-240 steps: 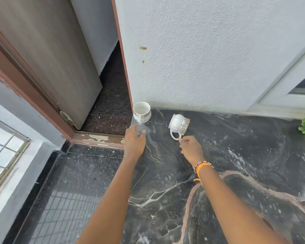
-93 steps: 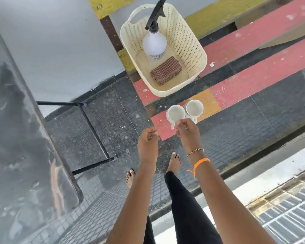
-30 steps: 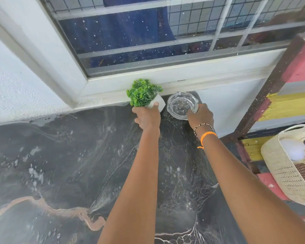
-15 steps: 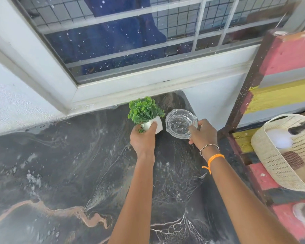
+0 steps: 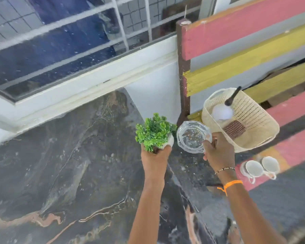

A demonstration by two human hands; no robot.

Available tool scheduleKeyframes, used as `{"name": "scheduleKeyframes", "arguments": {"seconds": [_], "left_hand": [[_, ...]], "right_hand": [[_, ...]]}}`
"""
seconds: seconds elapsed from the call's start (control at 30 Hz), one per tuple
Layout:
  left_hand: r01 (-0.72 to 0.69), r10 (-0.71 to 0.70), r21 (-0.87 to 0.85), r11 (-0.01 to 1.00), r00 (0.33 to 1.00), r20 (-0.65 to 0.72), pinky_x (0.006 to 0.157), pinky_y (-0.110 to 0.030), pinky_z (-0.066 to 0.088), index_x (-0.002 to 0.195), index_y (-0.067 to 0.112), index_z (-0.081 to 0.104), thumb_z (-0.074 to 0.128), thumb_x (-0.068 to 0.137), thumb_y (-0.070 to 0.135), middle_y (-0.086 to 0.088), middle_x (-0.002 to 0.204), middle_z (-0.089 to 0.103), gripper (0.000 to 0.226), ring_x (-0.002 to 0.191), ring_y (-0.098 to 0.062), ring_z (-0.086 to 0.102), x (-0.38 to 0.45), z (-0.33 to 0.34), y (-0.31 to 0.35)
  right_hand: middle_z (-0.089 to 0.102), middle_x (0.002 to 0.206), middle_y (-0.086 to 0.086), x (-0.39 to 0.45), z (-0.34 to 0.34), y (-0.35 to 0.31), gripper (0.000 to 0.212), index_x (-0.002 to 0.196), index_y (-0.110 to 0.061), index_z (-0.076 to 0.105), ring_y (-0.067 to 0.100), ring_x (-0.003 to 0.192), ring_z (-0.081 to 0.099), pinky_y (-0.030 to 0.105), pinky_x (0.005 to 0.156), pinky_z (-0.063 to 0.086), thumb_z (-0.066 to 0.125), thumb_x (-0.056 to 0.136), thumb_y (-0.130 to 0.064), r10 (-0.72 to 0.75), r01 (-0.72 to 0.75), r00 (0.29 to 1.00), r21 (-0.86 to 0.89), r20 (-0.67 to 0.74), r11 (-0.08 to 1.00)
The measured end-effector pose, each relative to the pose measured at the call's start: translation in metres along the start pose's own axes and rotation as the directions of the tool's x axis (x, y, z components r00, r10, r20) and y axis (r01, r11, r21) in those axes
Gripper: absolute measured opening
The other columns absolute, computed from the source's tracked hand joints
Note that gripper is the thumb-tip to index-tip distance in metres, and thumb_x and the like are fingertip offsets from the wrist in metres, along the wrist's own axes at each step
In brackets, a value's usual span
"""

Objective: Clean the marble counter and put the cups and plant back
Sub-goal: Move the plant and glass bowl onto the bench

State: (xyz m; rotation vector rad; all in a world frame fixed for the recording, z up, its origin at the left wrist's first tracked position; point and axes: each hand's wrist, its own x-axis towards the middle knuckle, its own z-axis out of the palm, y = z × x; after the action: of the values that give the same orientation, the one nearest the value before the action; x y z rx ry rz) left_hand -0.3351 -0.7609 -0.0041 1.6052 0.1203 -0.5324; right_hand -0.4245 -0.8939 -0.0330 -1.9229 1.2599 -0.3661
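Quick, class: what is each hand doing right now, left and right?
Left hand: fingers curled round the small potted plant, holding it.
Right hand: fingers pinching the rim of the glass dish.

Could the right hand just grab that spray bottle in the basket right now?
Probably not yet. The right hand already grips the glass dish, so it isn't free. The spray bottle stands uncovered in the basket just beyond, so the path itself looks free.
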Motion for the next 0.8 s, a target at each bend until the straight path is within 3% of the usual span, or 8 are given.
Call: {"name": "scheduleKeyframes", "arguments": {"seconds": [0.1, 0.23, 0.43, 0.53, 0.6, 0.67, 0.8], "left_hand": [[-0.023, 0.015, 0.069, 0.997, 0.993, 0.119, 0.062, -0.006, 0.046, 0.103, 0.033, 0.055, 0.073, 0.074, 0.0, 0.016, 0.085, 0.067, 0.047, 0.069, 0.009, 0.062, -0.02, 0.042, -0.013], [-0.074, 0.041, 0.137, 0.988, 0.972, 0.233, 0.067, -0.005, 0.047, 0.106, 0.03, 0.054, 0.076, 0.071, 0.001, 0.01, 0.096, 0.067, 0.051, 0.076, 0.011, 0.063, -0.05, 0.109, -0.029], [-0.054, -0.038, 0.252, 0.966, 0.937, 0.346, 0.067, -0.007, 0.047, 0.111, 0.017, 0.057, 0.073, 0.073, -0.002, 0.01, 0.092, 0.068, 0.045, 0.075, 0.01, 0.064, -0.099, 0.238, -0.079], [-0.052, -0.079, 0.329, 0.943, 0.926, 0.37, 0.068, -0.007, 0.048, 0.1, 0.029, 0.059, 0.078, 0.07, 0.003, 0.01, 0.089, 0.068, 0.044, 0.075, 0.009, 0.064, -0.107, 0.285, -0.1], [-0.066, -0.102, 0.42, 0.905, 0.925, 0.365, 0.083, -0.023, 0.052, 0.091, 0.043, 0.06, 0.082, 0.06, 0.022, 0.008, 0.094, 0.07, 0.044, 0.089, -0.003, 0.066, -0.109, 0.321, -0.118], [-0.072, -0.137, 0.491, 0.868, 0.916, 0.378, 0.09, -0.036, 0.051, 0.089, 0.046, 0.058, 0.079, 0.056, 0.031, 0.009, 0.098, 0.07, 0.042, 0.097, -0.014, 0.064, -0.11, 0.351, -0.135], [-0.114, -0.137, 0.592, 0.797, 0.922, 0.362, 0.083, -0.027, 0.047, 0.096, 0.027, 0.058, 0.08, 0.062, 0.024, 0.011, 0.088, 0.064, 0.041, 0.09, -0.016, 0.061, -0.105, 0.401, -0.158]], "right_hand": [[0.05, 0.054, 0.002, 0.005, -0.045, 0.052, 0.03, 0.109, -0.006, 0.054, 0.031, 0.061, 0.058, 0.034, 0.061, 0.041, 0.054, 0.084, -0.022, 0.019, -0.023, 0.997, -0.053, -0.078, 0.998], [0.046, 0.052, 0.001, 0.023, -0.102, 0.117, 0.034, 0.105, -0.004, 0.056, 0.029, 0.059, 0.048, 0.031, 0.056, 0.029, 0.053, 0.08, -0.026, 0.088, -0.092, 0.988, -0.023, -0.123, 0.995], [0.045, 0.051, -0.001, 0.069, -0.188, 0.222, 0.026, 0.108, -0.005, 0.053, 0.032, 0.062, 0.056, 0.039, 0.063, 0.046, 0.055, 0.083, -0.011, 0.246, -0.249, 0.962, -0.01, -0.122, 0.968], [0.047, 0.053, 0.0, 0.086, -0.209, 0.26, 0.022, 0.103, -0.006, 0.054, 0.037, 0.064, 0.062, 0.042, 0.064, 0.05, 0.054, 0.082, -0.011, 0.29, -0.289, 0.947, 0.026, -0.136, 0.957], [0.05, 0.056, 0.001, 0.101, -0.223, 0.288, 0.019, 0.102, -0.006, 0.055, 0.033, 0.064, 0.061, 0.036, 0.063, 0.044, 0.055, 0.084, -0.011, 0.358, -0.352, 0.922, 0.07, -0.149, 0.934], [0.051, 0.056, 0.0, 0.115, -0.233, 0.309, 0.02, 0.104, -0.005, 0.053, 0.022, 0.053, 0.057, 0.03, 0.058, 0.04, 0.054, 0.086, -0.012, 0.421, -0.407, 0.895, 0.118, -0.145, 0.906], [0.063, 0.068, 0.012, 0.145, -0.239, 0.345, 0.023, 0.108, -0.004, 0.048, 0.003, 0.049, 0.048, 0.028, 0.063, 0.037, 0.051, 0.089, -0.015, 0.509, -0.483, 0.85, 0.186, -0.134, 0.855]]}}
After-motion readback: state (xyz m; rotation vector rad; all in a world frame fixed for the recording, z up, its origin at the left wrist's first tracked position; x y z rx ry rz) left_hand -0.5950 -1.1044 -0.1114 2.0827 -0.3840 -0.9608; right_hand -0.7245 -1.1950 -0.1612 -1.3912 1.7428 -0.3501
